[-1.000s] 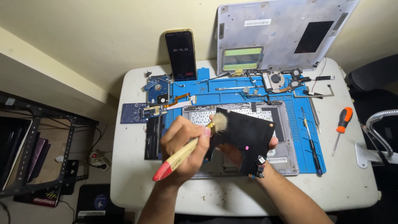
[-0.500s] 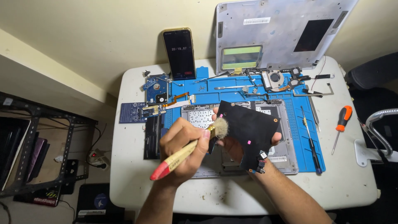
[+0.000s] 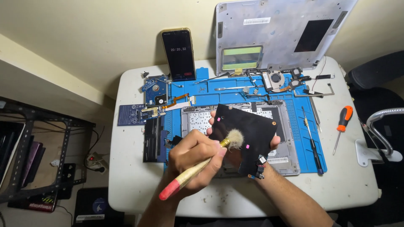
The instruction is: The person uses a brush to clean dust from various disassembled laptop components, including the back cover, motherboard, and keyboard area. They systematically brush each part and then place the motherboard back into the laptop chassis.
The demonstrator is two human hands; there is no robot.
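My left hand (image 3: 194,154) grips a wooden brush (image 3: 198,166) with a red handle end; its pale bristles (image 3: 235,138) rest on a black circuit board (image 3: 252,134). My right hand (image 3: 271,145) holds that board tilted up from underneath, mostly hidden behind it, fingertips showing at its edges. Below the board lies an opened silver laptop base (image 3: 286,157) on a blue work mat (image 3: 311,145).
A phone (image 3: 179,54) stands against the wall beside the laptop's silver bottom cover (image 3: 273,33). A fan (image 3: 275,78), cables and small parts lie on the mat's far side. Blue boards (image 3: 155,90) and a black battery (image 3: 152,138) sit left; an orange screwdriver (image 3: 341,124) right. White table (image 3: 353,185).
The brush has swept a little down and right across the black board. The board stays held up in my right hand, tilted slightly differently.
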